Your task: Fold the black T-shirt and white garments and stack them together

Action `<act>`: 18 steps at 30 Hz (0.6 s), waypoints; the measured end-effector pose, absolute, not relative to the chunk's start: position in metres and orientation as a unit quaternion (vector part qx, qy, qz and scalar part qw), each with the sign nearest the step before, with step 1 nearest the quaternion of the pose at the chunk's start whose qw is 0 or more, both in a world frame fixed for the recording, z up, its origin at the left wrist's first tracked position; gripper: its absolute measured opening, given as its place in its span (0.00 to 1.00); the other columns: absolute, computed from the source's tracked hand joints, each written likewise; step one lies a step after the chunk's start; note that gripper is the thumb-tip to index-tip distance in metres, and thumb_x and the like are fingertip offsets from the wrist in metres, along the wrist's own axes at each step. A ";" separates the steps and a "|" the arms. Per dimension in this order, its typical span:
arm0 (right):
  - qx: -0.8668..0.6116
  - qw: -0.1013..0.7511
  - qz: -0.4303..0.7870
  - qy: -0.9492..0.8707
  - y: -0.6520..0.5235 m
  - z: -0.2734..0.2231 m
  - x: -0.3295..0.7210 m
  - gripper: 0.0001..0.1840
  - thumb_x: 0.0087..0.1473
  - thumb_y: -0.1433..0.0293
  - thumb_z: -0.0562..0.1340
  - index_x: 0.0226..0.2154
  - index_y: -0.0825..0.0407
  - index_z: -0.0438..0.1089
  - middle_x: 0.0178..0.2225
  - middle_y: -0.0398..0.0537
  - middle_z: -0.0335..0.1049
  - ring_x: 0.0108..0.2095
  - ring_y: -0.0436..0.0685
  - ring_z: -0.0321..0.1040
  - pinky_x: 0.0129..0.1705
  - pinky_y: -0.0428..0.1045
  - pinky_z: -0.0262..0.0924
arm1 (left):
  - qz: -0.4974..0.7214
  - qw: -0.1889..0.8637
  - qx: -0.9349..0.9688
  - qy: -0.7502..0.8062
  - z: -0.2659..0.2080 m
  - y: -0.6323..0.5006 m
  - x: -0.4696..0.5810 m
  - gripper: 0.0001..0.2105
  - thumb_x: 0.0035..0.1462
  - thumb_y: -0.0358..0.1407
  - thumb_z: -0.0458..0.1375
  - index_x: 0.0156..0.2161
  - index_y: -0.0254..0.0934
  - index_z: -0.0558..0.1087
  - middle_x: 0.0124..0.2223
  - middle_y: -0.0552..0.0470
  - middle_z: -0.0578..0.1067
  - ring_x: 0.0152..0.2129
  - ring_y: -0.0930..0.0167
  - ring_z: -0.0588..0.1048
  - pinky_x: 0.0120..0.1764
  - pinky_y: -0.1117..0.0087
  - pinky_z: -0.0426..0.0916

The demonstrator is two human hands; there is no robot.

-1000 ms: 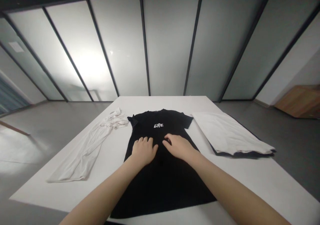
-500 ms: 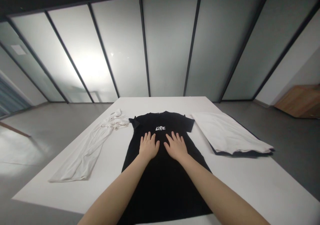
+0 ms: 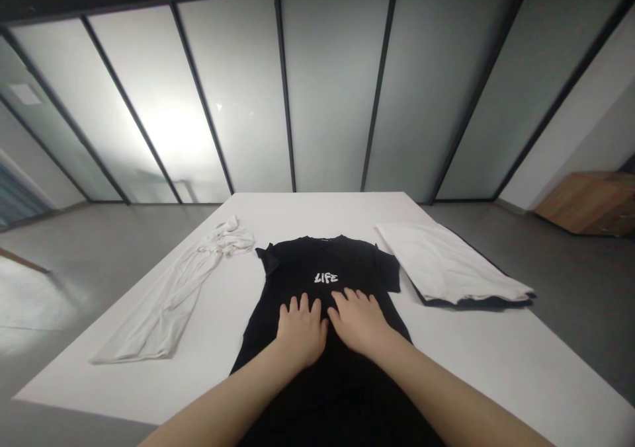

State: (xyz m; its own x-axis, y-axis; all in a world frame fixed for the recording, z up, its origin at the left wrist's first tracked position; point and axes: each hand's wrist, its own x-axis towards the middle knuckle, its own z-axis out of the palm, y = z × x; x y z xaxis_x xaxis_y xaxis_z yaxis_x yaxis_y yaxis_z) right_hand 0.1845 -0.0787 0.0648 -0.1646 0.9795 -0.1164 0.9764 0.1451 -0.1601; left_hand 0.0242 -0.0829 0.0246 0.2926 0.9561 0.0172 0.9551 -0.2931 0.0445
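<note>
A black T-shirt (image 3: 317,258) with white "LIFE" lettering lies spread front side up on the white table (image 3: 317,209), its collar toward the far end. On its chest, below the lettering, my left hand (image 3: 301,328) rests palm down with the fingers spread. Just beside it my right hand (image 3: 358,318) lies flat on the same cloth, fingers apart. Neither hand grips the fabric. The shirt's left-side sleeve looks bunched, while the right-side one lies out flat. My forearms and the frame's lower edge hide the shirt's lower part.
To the left lies a crumpled, long white garment (image 3: 169,301). On the right a folded white cloth (image 3: 446,262) lies over a dark layer, reaching the table's right edge. Frosted glass panels (image 3: 332,90) stand behind the table, and a wooden box (image 3: 585,199) is at far right.
Both hands have come nearer to me and closer together. The shirt has slid toward me with them; its collar and lettering sit lower in view. The white garments have stayed put.
</note>
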 end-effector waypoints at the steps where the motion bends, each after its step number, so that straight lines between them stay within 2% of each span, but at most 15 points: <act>1: -0.643 0.039 0.092 -0.759 -0.066 0.067 0.182 0.28 0.71 0.60 0.49 0.65 0.48 0.69 0.68 0.62 0.64 0.65 0.75 0.63 0.65 0.72 0.52 | 0.031 0.008 0.805 0.592 0.030 -0.070 0.027 0.24 0.72 0.43 0.47 0.65 0.38 0.73 0.67 0.35 0.71 0.63 0.47 0.69 0.61 0.41 0.65; 4: -0.675 0.073 0.092 -0.728 -0.021 0.061 0.173 0.31 0.72 0.59 0.48 0.70 0.49 0.63 0.74 0.61 0.54 0.70 0.73 0.55 0.68 0.68 0.48 | 0.067 -0.001 0.797 0.600 0.035 -0.016 0.030 0.25 0.73 0.41 0.43 0.65 0.35 0.71 0.68 0.35 0.70 0.66 0.51 0.66 0.65 0.46 0.61; 6: -0.711 0.058 0.112 -0.692 0.009 0.049 0.172 0.34 0.72 0.56 0.48 0.74 0.50 0.57 0.76 0.60 0.47 0.73 0.75 0.47 0.70 0.68 0.42 | 0.065 0.021 0.780 0.622 0.029 0.022 0.025 0.28 0.73 0.45 0.44 0.70 0.33 0.65 0.72 0.35 0.64 0.69 0.50 0.61 0.68 0.46 0.57; 8: -0.727 0.047 0.116 -0.675 0.033 0.036 0.176 0.36 0.71 0.52 0.48 0.76 0.46 0.52 0.78 0.56 0.40 0.76 0.74 0.38 0.72 0.67 0.34 | 0.076 0.038 0.752 0.654 0.021 0.055 0.015 0.30 0.72 0.48 0.46 0.72 0.34 0.62 0.75 0.36 0.58 0.72 0.48 0.55 0.70 0.46 0.53; 10: -0.736 0.047 0.117 -0.665 0.050 0.027 0.185 0.38 0.71 0.49 0.47 0.76 0.43 0.49 0.79 0.53 0.37 0.77 0.74 0.34 0.73 0.67 0.30 | 0.093 0.053 0.713 0.693 0.016 0.078 0.000 0.30 0.71 0.48 0.45 0.72 0.35 0.62 0.76 0.37 0.56 0.73 0.49 0.52 0.69 0.47 0.54; 13: -0.746 0.060 0.108 -0.654 0.065 0.020 0.205 0.38 0.71 0.49 0.47 0.76 0.44 0.49 0.78 0.54 0.39 0.77 0.73 0.36 0.73 0.66 0.31 | 0.110 0.051 0.674 0.729 0.014 0.093 -0.025 0.29 0.71 0.46 0.45 0.71 0.35 0.64 0.75 0.36 0.58 0.72 0.50 0.56 0.68 0.48 0.58; 16: -0.759 0.091 0.083 -0.639 0.070 0.016 0.226 0.36 0.71 0.53 0.47 0.75 0.48 0.55 0.77 0.57 0.46 0.76 0.72 0.42 0.73 0.64 0.36 | 0.133 0.011 0.656 0.743 0.014 0.091 -0.049 0.28 0.71 0.45 0.45 0.68 0.34 0.68 0.73 0.35 0.64 0.71 0.50 0.59 0.69 0.48 0.55; 18: -0.762 0.111 0.071 -0.634 0.071 0.015 0.236 0.34 0.71 0.55 0.48 0.72 0.52 0.60 0.75 0.60 0.51 0.74 0.72 0.47 0.73 0.63 0.39 | 0.145 -0.006 0.631 0.762 0.013 0.085 -0.061 0.27 0.71 0.45 0.45 0.66 0.34 0.70 0.70 0.34 0.67 0.70 0.49 0.60 0.67 0.45 0.57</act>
State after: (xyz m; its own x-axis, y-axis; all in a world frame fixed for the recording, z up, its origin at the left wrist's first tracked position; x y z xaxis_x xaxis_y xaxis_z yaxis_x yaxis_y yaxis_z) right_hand 0.2361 0.0707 0.0151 0.1867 0.9819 0.0325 0.9502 -0.1721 -0.2597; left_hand -0.0608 0.0850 0.0131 -0.2035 0.9601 0.1920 0.9637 0.1618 0.2126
